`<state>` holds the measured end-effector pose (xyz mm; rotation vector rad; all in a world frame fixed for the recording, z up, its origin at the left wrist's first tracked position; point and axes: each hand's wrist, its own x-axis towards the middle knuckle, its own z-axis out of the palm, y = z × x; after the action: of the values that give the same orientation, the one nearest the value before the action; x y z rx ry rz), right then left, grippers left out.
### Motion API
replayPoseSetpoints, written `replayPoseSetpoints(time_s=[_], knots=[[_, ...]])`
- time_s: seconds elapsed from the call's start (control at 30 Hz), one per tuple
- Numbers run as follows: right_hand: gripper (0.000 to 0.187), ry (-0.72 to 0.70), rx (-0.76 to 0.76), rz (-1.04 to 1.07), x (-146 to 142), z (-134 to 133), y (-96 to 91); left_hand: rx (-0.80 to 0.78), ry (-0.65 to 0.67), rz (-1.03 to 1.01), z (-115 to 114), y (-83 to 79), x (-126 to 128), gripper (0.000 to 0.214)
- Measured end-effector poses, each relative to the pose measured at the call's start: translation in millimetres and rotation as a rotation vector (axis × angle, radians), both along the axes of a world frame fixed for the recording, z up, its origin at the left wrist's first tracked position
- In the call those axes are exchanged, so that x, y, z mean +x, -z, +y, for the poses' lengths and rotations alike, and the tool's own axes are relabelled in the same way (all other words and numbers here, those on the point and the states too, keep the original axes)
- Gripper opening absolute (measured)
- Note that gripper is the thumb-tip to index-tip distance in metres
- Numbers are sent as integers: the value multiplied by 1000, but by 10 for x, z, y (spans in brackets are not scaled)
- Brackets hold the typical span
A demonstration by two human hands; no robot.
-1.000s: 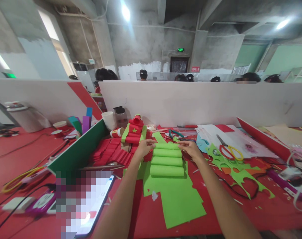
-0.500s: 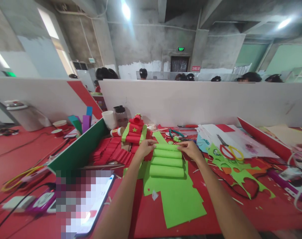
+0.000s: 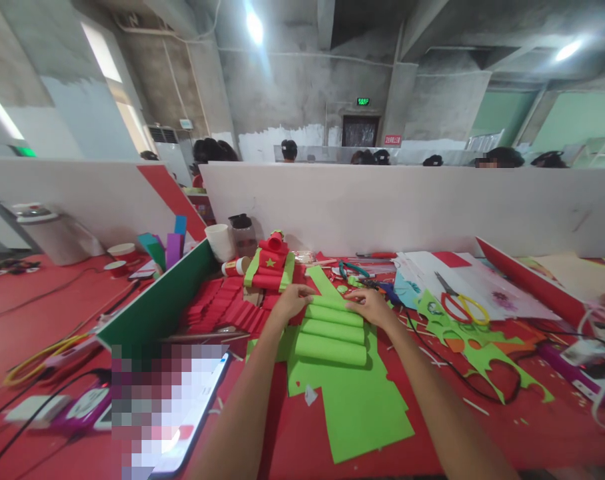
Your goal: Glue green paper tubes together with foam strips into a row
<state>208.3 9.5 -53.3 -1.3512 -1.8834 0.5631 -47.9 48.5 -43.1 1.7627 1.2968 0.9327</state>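
Observation:
Several green paper rolls (image 3: 331, 348) lie in a row, graded from wide at the near end to narrow at the far end. My left hand (image 3: 293, 303) pinches the left end of the farthest, narrowest roll, and my right hand (image 3: 371, 308) pinches its right end. Under the rolls are flat green paper sheets (image 3: 362, 417) with cut edges. Just beyond my hands lies a green paper strip (image 3: 322, 281). Behind my left hand stands a layered red paper piece (image 3: 270, 263) with green side bands and a yellow star.
Folded red paper strips (image 3: 225, 303) lie left, beside a green divider (image 3: 157, 293). A lit phone (image 3: 192, 407) is at front left. To the right are scissors (image 3: 462, 303), cut-out green scraps (image 3: 470, 347) and a black cable (image 3: 447, 367). A white partition (image 3: 382, 207) stands behind.
The row of rolls now slants slightly, its near end shifted a little left and nearer. My right hand has moved slightly left and nearer, and both hands still pinch the far roll.

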Motion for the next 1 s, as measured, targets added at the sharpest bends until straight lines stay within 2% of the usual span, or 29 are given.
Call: replayPoseSetpoints(time_s=[0.23, 0.63, 0.73, 0.87, 1.0], knots=[[24, -17, -15, -5, -55, 22, 81, 1, 27, 42, -45, -46, -6, 17], [20, -19, -16, -1, -58, 2, 46, 18, 21, 124, -64, -43, -15, 19], [30, -71, -42, 14, -40, -46, -3, 26, 7, 126, -37, -23, -12, 21], [60, -169, -20, -63, -51, -144, -79, 58, -46, 138, -1, -17, -20, 21], [62, -150, 14, -140, -58, -172, -102, 91, -161, 248, -46, -76, -58, 23]])
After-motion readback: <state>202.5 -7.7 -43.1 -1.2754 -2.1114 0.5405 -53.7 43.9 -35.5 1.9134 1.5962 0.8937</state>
